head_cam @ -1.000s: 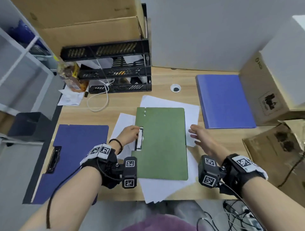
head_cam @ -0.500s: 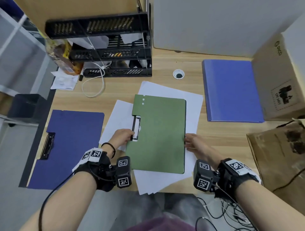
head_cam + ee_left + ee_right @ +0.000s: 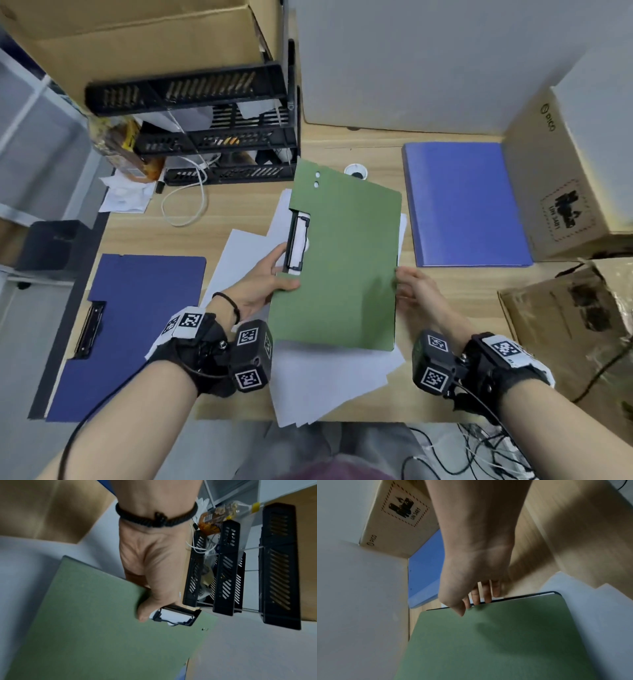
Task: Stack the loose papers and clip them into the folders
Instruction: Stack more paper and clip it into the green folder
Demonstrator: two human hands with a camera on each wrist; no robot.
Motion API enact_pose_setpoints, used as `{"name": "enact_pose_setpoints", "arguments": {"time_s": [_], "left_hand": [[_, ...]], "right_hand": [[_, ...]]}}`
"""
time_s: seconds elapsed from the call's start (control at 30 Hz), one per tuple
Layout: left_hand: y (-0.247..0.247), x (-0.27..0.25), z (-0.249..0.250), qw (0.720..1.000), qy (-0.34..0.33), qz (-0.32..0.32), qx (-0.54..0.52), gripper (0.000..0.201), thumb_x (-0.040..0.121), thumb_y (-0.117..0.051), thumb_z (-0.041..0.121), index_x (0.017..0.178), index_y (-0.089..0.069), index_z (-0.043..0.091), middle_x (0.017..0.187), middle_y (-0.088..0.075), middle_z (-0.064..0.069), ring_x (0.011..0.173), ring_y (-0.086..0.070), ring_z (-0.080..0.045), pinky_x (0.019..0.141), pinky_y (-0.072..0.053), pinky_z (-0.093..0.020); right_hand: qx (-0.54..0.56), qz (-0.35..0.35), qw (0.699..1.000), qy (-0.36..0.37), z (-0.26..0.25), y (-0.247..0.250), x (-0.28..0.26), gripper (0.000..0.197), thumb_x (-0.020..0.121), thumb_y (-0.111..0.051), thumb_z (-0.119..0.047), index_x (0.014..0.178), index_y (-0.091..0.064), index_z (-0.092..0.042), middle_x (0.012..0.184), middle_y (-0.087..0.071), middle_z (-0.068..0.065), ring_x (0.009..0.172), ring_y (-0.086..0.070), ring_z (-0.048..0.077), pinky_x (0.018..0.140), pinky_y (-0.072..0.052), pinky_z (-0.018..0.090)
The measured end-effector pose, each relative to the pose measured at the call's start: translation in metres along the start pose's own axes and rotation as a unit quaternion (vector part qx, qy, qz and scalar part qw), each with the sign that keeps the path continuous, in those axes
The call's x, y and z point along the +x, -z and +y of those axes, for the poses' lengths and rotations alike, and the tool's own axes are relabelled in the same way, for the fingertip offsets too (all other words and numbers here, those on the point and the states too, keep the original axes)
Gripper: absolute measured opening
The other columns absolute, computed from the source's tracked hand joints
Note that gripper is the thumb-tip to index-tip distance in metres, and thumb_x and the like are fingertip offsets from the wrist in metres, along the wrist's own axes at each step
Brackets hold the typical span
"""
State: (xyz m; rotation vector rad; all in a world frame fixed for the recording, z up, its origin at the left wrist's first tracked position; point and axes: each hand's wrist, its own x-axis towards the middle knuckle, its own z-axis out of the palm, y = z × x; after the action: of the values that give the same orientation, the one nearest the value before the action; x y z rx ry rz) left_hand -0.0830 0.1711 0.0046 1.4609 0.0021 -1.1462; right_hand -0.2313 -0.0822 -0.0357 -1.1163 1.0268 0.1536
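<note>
In the middle of the frame, a green folder (image 3: pixel 342 267) is held above the scattered white papers (image 3: pixel 329 380) on the wooden worktop (image 3: pixel 239 219), its far end tilted up. The left hand (image 3: pixel 263 284) grips the folder's left edge just below the black clip (image 3: pixel 297 243), thumb on top of the cover and fingers curled underneath. The right hand (image 3: pixel 416 294) pinches the folder's right edge, thumb on the cover and fingers tucked under it; in the right wrist view a thin dark gap shows between the cover and the back board where the fingers (image 3: pixel 477 597) sit.

At the lower left of the frame lies 1 dark blue folder (image 3: pixel 137 329) with a black clip on its left edge. At the upper right, 1 lighter blue folder (image 3: pixel 462 205) lies flat beside a cardboard box (image 3: pixel 561 178). At the upper left stands a black 3-tier tray rack (image 3: pixel 212 137), with a white cable (image 3: pixel 191 205) looping in front of it.
</note>
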Motion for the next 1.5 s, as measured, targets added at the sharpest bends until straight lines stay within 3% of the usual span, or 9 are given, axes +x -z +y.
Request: {"name": "enact_pose_setpoints", "arguments": {"time_s": [0.23, 0.33, 0.63, 0.73, 0.93, 1.13, 1.23, 1.37, 1.5], "left_hand": [[-0.044, 0.046, 0.034, 0.997, -0.065, 0.031, -0.011, 0.073, 0.075, -0.064, -0.005, 0.136, -0.043, 0.029, 0.100, -0.069, -0.014, 0.072, -0.069, -0.021, 0.070, -0.059, -0.033], [-0.065, 0.070, 0.039, 0.994, -0.068, 0.078, -0.019, 0.064, 0.086, -0.056, -0.009, 0.138, -0.039, 0.024, 0.092, -0.068, -0.013, 0.064, -0.068, -0.018, 0.067, -0.058, -0.034], [-0.125, 0.120, 0.030, 0.995, -0.017, 0.101, -0.017, 0.047, 0.094, -0.048, 0.001, 0.135, -0.046, 0.025, 0.100, -0.067, -0.008, 0.066, -0.070, -0.014, 0.060, -0.058, -0.028], [-0.138, 0.125, 0.024, 0.998, 0.001, 0.056, -0.028, 0.052, 0.097, -0.037, -0.003, 0.136, -0.042, 0.030, 0.109, -0.065, -0.007, 0.070, -0.070, -0.010, 0.054, -0.055, -0.023], [-0.141, 0.141, 0.029, 0.996, -0.006, -0.024, 0.086, 0.066, 0.096, -0.037, -0.007, 0.143, -0.030, 0.038, 0.128, -0.060, -0.004, 0.107, -0.062, -0.022, 0.086, -0.052, -0.036], [-0.159, 0.167, 0.033, 0.967, -0.039, 0.150, 0.204, 0.055, 0.088, -0.058, -0.001, 0.138, -0.039, 0.010, 0.138, -0.049, -0.010, 0.117, -0.050, -0.017, 0.102, -0.043, -0.033], [-0.171, 0.178, 0.031, 0.956, -0.049, 0.148, 0.247, 0.051, 0.084, -0.063, 0.000, 0.132, -0.049, 0.008, 0.133, -0.055, -0.009, 0.123, -0.051, -0.018, 0.104, -0.041, -0.030], [-0.186, 0.186, 0.034, 0.949, -0.058, 0.086, 0.296, 0.061, 0.078, -0.059, -0.007, 0.133, -0.052, 0.017, 0.122, -0.063, -0.002, 0.090, -0.062, -0.022, 0.089, -0.047, -0.028], [-0.204, 0.191, 0.035, 0.941, -0.088, 0.005, 0.327, 0.065, 0.076, -0.049, -0.016, 0.132, -0.053, 0.017, 0.088, -0.062, 0.005, 0.055, -0.043, -0.009, 0.057, -0.038, -0.012]], "right_hand": [[-0.017, 0.054, 0.998, 0.019, -0.022, 0.045, -0.010, 0.027, 0.094, -0.057, -0.029, 0.111, -0.063, -0.008, 0.100, -0.074, 0.008, 0.072, -0.066, 0.012, 0.057, -0.047, 0.021], [0.004, 0.059, 0.998, 0.027, -0.020, 0.067, -0.015, 0.023, 0.098, -0.052, -0.027, 0.088, -0.068, -0.014, 0.084, -0.071, 0.001, 0.058, -0.066, 0.008, 0.048, -0.051, 0.017], [0.311, 0.024, 0.949, -0.039, -0.009, 0.081, -0.011, 0.025, 0.098, -0.050, -0.030, 0.097, -0.058, -0.007, 0.069, -0.073, 0.005, 0.062, -0.072, 0.021, 0.050, -0.057, 0.026], [0.284, -0.004, 0.954, -0.094, 0.000, 0.071, -0.004, 0.032, 0.100, -0.045, -0.026, 0.113, -0.055, 0.002, 0.087, -0.073, 0.011, 0.064, -0.073, 0.023, 0.053, -0.059, 0.029], [0.194, -0.043, 0.971, -0.134, -0.013, 0.059, 0.016, 0.038, 0.101, -0.045, -0.021, 0.124, -0.053, 0.009, 0.080, -0.076, 0.010, 0.061, -0.073, 0.018, 0.044, -0.052, 0.021], [0.210, 0.022, 0.972, -0.100, -0.024, 0.067, 0.040, 0.031, 0.102, -0.045, -0.012, 0.119, -0.053, 0.013, 0.085, -0.073, 0.017, 0.058, -0.073, 0.021, 0.049, -0.057, 0.024], [0.206, 0.050, 0.973, -0.092, -0.028, 0.078, 0.046, 0.031, 0.101, -0.046, -0.012, 0.118, -0.054, 0.012, 0.091, -0.070, 0.021, 0.057, -0.072, 0.022, 0.050, -0.057, 0.025], [0.196, 0.095, 0.972, -0.091, -0.028, 0.100, 0.053, 0.026, 0.101, -0.047, -0.013, 0.112, -0.053, 0.009, 0.090, -0.069, 0.022, 0.060, -0.072, 0.025, 0.055, -0.061, 0.030], [0.161, 0.132, 0.973, -0.100, -0.029, 0.114, 0.058, 0.028, 0.100, -0.049, -0.015, 0.113, -0.054, 0.009, 0.089, -0.069, 0.021, 0.070, -0.072, 0.030, 0.058, -0.061, 0.033]]}}
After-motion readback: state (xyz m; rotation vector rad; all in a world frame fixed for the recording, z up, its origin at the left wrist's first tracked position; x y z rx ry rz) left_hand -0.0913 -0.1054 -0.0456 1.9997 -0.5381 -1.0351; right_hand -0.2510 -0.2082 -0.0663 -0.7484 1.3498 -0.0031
